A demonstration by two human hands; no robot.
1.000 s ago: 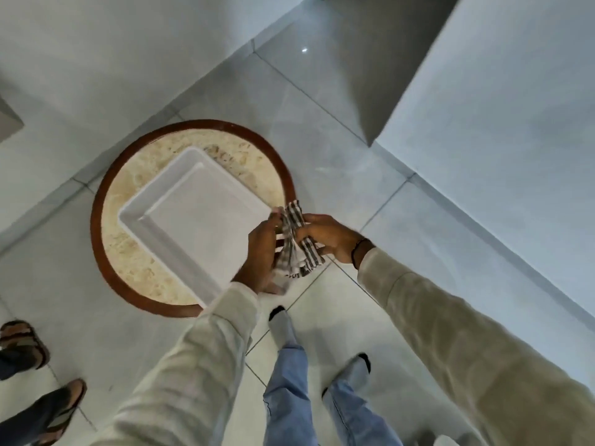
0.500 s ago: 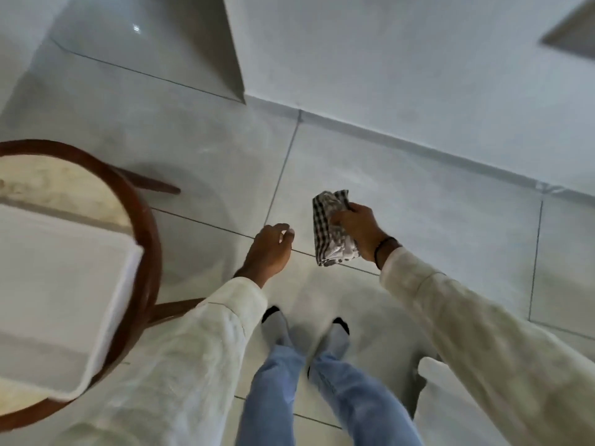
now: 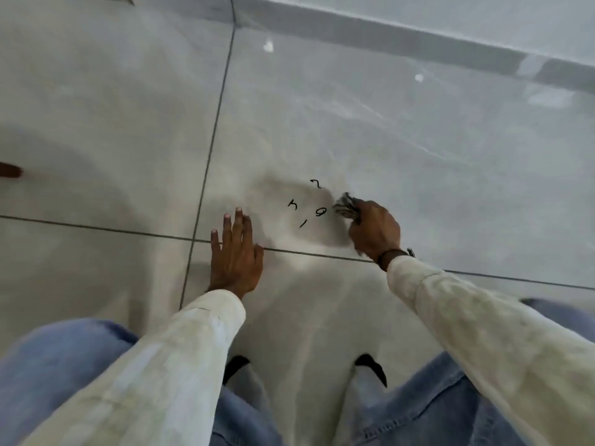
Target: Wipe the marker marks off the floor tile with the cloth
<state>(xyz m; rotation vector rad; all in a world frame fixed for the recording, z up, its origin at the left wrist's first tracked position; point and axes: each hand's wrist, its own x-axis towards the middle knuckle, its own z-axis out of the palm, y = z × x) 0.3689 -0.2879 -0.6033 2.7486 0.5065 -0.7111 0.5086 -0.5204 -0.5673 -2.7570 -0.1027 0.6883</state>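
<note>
Marker marks [image 3: 310,204] on grey floor tile [image 3: 386,140] | cloth [image 3: 346,209] beside | skirting [image 3: 418,43]

Soft daylight, perhaps slight motion blur

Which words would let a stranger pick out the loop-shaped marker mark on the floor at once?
Start at the grey floor tile beyond the grout line between the two hands. Four black marks sit there; the loop-shaped mark lies nearest the cloth bunched in the right hand. It alone forms a closed ring.

My one view, the head camera, looks steeply down from close above the grey floor tile [image 3: 370,130], its top edge reaching the wall base [image 3: 418,40].
</note>
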